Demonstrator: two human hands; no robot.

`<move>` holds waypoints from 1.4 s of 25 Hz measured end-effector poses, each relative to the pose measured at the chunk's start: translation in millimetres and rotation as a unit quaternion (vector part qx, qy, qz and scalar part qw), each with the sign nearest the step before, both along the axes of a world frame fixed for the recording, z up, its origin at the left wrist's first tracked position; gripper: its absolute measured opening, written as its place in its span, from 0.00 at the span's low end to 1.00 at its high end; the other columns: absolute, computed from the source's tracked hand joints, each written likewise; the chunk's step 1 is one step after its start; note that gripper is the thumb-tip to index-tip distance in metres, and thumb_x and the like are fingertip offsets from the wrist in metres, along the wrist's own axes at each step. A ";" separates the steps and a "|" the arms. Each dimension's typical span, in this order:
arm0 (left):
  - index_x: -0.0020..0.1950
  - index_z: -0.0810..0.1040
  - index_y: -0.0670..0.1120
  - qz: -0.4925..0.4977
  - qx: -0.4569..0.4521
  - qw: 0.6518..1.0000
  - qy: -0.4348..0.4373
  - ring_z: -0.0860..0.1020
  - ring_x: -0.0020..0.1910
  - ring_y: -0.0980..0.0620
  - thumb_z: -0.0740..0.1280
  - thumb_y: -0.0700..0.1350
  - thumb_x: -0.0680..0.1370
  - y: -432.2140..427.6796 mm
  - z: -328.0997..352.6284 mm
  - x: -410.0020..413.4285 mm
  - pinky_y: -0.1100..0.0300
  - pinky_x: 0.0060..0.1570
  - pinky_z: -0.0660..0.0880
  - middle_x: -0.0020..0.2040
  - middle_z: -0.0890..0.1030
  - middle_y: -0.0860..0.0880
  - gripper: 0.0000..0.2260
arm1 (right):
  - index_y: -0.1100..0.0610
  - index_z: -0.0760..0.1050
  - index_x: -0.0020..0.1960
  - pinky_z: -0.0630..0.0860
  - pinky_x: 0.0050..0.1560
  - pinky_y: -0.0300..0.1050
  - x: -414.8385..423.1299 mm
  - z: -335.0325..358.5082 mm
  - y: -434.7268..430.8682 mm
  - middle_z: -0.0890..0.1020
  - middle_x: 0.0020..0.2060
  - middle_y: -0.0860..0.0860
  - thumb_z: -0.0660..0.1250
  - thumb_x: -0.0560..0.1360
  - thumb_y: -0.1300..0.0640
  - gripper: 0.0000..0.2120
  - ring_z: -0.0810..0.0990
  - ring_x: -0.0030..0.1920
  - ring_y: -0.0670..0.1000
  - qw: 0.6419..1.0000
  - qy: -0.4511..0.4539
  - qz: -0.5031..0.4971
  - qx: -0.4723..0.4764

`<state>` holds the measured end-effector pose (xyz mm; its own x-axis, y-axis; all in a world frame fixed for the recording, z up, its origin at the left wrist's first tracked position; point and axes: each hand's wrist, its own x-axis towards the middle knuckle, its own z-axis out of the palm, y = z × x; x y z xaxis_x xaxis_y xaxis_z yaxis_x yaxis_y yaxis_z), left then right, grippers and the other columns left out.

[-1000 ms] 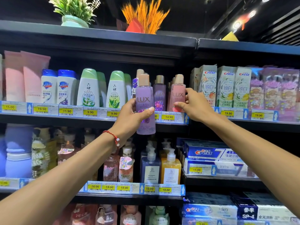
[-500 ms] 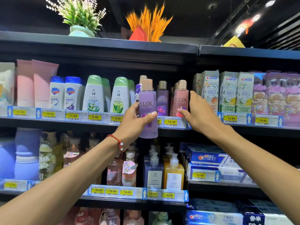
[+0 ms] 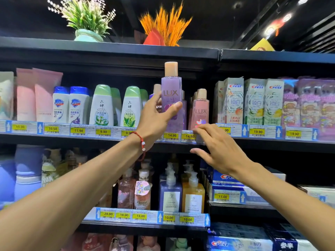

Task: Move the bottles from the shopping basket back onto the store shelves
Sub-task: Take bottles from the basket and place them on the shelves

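**Purple bottle held up at the shelf**

The shelf (image 3: 54,140) runs behind both hands. The left hand (image 3: 154,120) has its fingers (image 3: 175,105) wrapped tight around the purple bottle (image 3: 171,87), which stands straight up in the air above the shelf edge. The right hand (image 3: 217,151) has its fingers (image 3: 203,131) spread apart and holds nothing. The pink bottle (image 3: 200,109) stands just above those fingertips.

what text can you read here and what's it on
"LUX": purple bottle in left hand
"LUX": pink bottle
"Crest", "锁白": toothpaste boxes
"六神": green-capped bottles
"Kustie": lower-shelf bottle
"15.00", "10.50", "11.90", "9.90", "14.90", "19.90": upper price tags
"28.00", "18.00", "10.00", "15.00": lower price tags
Fine print on tags and labels: too small to read.
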<state>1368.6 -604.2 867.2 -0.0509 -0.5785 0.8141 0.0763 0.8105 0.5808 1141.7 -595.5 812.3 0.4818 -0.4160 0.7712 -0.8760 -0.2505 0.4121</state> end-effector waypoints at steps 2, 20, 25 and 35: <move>0.67 0.79 0.48 0.014 -0.004 1.000 -0.004 0.83 0.50 0.55 0.73 0.47 0.79 -5.2 5.5 -6.2 0.66 0.43 0.80 0.52 0.83 0.53 0.17 | 0.61 0.73 0.72 0.75 0.65 0.51 -5.1 0.0 -0.9 0.77 0.65 0.55 0.69 0.77 0.40 0.32 0.76 0.62 0.57 1.000 0.006 -0.002 -0.001; 0.60 0.83 0.50 0.243 -0.076 0.967 -0.024 0.84 0.49 0.57 0.77 0.62 0.70 -49.0 4.9 -31.2 0.52 0.51 0.83 0.51 0.86 0.55 0.24 | 0.61 0.72 0.75 0.74 0.67 0.53 -33.2 -2.7 -18.6 0.76 0.67 0.56 0.74 0.74 0.41 0.37 0.76 0.64 0.59 0.997 0.047 0.051 -0.032; 0.56 0.85 0.49 0.286 -0.101 0.943 -0.135 0.84 0.43 0.57 0.77 0.63 0.70 -52.9 -8.6 -34.0 0.54 0.47 0.84 0.47 0.87 0.52 0.23 | 0.62 0.72 0.74 0.76 0.66 0.55 -36.7 -2.8 -22.2 0.76 0.66 0.58 0.75 0.74 0.40 0.38 0.77 0.63 0.60 0.995 0.057 0.059 -0.049; 0.57 0.81 0.48 0.336 -0.059 0.927 -0.157 0.85 0.47 0.50 0.71 0.68 0.66 -51.9 -10.7 -40.9 0.49 0.48 0.84 0.49 0.87 0.49 0.30 | 0.62 0.71 0.75 0.76 0.65 0.56 -40.7 -4.5 -28.7 0.77 0.66 0.58 0.70 0.77 0.37 0.37 0.77 0.62 0.60 0.994 0.058 0.073 -0.060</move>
<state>1327.7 -656.1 856.5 0.0425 -0.4734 0.8798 -0.6262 0.6736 0.3926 1101.0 -624.1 807.8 0.6194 -0.2428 0.7466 -0.7782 -0.3150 0.5433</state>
